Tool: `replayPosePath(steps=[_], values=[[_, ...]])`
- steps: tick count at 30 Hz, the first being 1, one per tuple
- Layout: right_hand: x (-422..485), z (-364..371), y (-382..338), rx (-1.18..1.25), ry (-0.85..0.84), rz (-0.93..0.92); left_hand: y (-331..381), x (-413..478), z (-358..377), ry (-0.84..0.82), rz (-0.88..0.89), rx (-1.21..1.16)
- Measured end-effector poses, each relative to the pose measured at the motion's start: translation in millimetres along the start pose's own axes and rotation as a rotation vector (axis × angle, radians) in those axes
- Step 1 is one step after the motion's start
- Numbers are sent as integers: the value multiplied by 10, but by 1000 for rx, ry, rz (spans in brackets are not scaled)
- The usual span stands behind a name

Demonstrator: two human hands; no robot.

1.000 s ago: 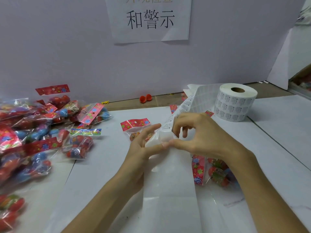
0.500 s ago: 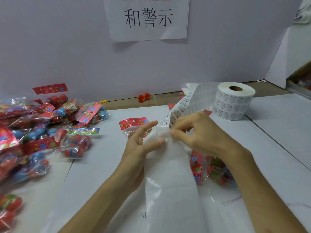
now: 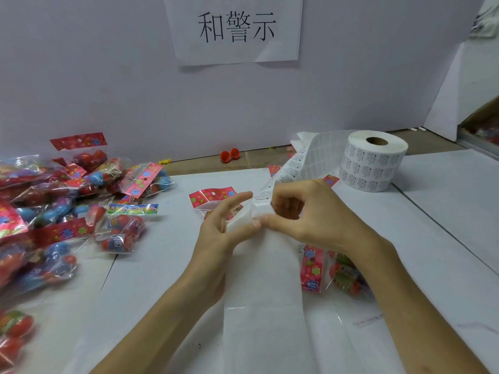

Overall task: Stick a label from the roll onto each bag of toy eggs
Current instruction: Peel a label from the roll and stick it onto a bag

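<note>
A white label roll (image 3: pixel 374 164) stands at the back right, and its backing strip (image 3: pixel 263 279) runs from it over my hands and down toward me. My left hand (image 3: pixel 220 233) holds the strip from the left, thumb on top. My right hand (image 3: pixel 305 214) pinches a label at the strip's edge between thumb and forefinger. One bag of toy eggs (image 3: pixel 212 198) with a red header lies behind my left hand. Another bag (image 3: pixel 333 269) lies under my right wrist.
A heap of toy egg bags (image 3: pixel 62 209) covers the left side of the white table (image 3: pixel 432 225). Two red egg halves (image 3: pixel 230 155) lie by the back wall. A paper sign (image 3: pixel 235 28) hangs on the wall.
My hands shifted slightly on the strip. The right fingers lifted and curled over the label edge while the left thumb stayed pressed on the strip.
</note>
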State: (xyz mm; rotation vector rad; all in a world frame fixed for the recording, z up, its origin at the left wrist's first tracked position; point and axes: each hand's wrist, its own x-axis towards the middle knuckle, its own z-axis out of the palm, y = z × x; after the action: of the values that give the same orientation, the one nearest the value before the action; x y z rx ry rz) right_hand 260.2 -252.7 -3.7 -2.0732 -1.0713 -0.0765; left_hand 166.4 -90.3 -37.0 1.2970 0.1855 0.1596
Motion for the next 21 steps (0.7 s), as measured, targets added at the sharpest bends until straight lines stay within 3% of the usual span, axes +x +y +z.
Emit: replayPosePath(steps=[15,21], values=[[22,-51,74,-14,-52,104,-47,32,-22,54,5,21],[1,-140,125,14,103,83,15,65,-97,67,-31,-62]])
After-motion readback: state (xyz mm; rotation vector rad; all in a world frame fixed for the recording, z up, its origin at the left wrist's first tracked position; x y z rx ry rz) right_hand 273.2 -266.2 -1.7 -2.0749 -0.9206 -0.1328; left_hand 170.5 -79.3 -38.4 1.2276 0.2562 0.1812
